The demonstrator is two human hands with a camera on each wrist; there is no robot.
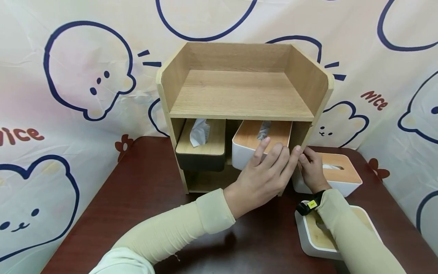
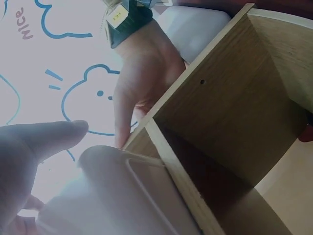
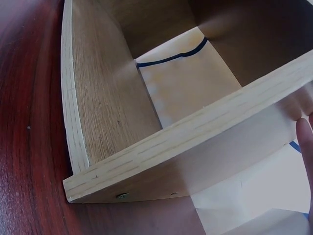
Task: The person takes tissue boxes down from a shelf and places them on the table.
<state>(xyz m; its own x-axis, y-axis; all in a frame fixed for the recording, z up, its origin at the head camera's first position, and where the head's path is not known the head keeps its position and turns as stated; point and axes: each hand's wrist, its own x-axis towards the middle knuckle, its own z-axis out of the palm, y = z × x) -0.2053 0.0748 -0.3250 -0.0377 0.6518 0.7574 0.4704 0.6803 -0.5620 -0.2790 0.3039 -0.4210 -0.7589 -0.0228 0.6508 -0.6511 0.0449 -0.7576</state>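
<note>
My left hand (image 1: 261, 175) lies with extended fingers against the front of a white tissue box (image 1: 241, 154) with a wood lid. That box stands in the shelf's middle compartment, and its front sticks out a little. The left thumb (image 2: 54, 139) points toward my right hand in the left wrist view. My right hand (image 1: 312, 171) touches the outer side of the wooden shelf's right panel (image 1: 302, 135), near its front edge. Part of its fingers is hidden behind the panel. A black tissue box (image 1: 200, 161) with a wood lid stands left of the white one.
Another white tissue box (image 1: 342, 186) with a wood lid stands right of the shelf. A grey-white box (image 1: 308, 238) lies under my right forearm. All stand on a dark red table (image 1: 147, 171). A printed cloth (image 1: 219, 19) hangs behind.
</note>
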